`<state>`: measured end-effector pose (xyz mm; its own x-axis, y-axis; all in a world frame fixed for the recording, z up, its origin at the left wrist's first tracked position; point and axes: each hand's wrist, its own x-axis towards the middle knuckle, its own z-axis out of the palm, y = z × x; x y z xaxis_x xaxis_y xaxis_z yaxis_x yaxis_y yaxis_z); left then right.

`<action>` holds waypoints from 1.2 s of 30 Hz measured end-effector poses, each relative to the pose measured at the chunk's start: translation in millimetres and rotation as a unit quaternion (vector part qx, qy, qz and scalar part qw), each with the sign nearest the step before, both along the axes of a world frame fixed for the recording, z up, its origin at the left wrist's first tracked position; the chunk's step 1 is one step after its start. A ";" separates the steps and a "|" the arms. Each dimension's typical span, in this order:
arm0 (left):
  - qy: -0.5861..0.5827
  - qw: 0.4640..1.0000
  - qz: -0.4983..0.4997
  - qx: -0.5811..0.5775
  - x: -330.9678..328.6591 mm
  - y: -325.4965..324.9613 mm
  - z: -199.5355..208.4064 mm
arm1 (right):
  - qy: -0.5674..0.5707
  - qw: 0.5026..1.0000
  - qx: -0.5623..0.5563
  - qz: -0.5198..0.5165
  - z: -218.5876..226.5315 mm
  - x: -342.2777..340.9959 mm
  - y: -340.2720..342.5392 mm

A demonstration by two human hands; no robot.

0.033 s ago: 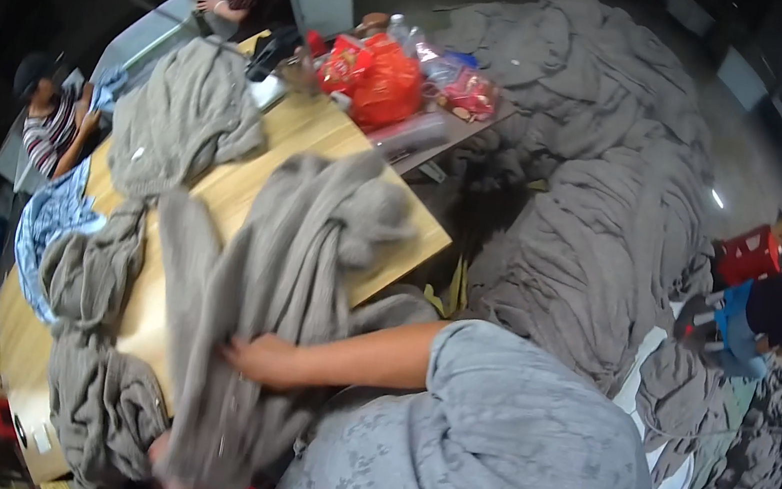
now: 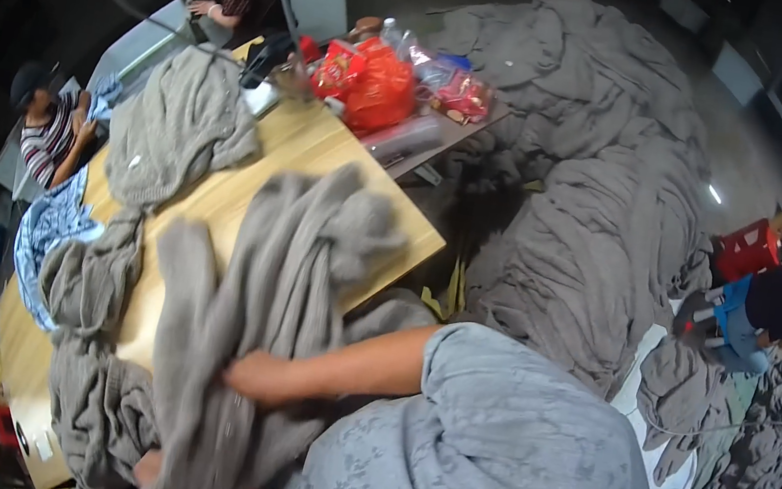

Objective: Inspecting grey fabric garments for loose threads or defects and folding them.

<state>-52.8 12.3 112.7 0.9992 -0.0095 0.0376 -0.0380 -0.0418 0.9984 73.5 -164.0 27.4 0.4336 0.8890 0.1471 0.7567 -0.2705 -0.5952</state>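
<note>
My right hand (image 2: 260,377) is closing on a grey-brown knit garment (image 2: 293,260), its fingers curling into a fold near the lower middle of the cloth. My left hand (image 2: 147,467) is showing only in part at the lower edge, beside the garment's hanging end; the cloth is hiding its fingers, so I cannot tell whether they are pinching or spreading. The garment is lying in long, loose folds over the near right part of a pale wooden table (image 2: 408,232), its bunched far end resting near the table's corner and its lower end hanging toward me.

To the left, more knit pieces (image 2: 93,276) are lying in a crumpled row beside a blue patterned cloth (image 2: 49,234). Farther up the table, a lighter knit heap (image 2: 184,128) is resting. Beyond it, a bright red plastic bag (image 2: 380,91) is sitting among clear packages. To the right, a huge mound of grey-brown cloth (image 2: 603,215) is spreading. A co-worker in a striped top (image 2: 47,143) is sitting at the far left, and another person in a dark cap (image 2: 775,302) is bending near a red basket (image 2: 747,249).
</note>
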 end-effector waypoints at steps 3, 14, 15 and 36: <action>-0.032 0.997 0.036 0.053 23.5 11.4 33.1 | 0.124 0.966 0.106 0.201 10.4 -52.7 21.1; -0.012 0.971 0.186 0.151 73.7 24.7 2.1 | -0.067 0.930 -0.146 -0.332 224.1 183.8 -268.9; -0.014 0.973 0.178 0.143 71.2 31.3 -2.2 | -0.203 0.870 -0.150 -0.422 275.7 209.4 -338.2; 0.040 0.958 0.116 0.258 66.0 15.4 -27.2 | 0.262 0.632 0.230 -0.692 -183.7 49.5 -459.0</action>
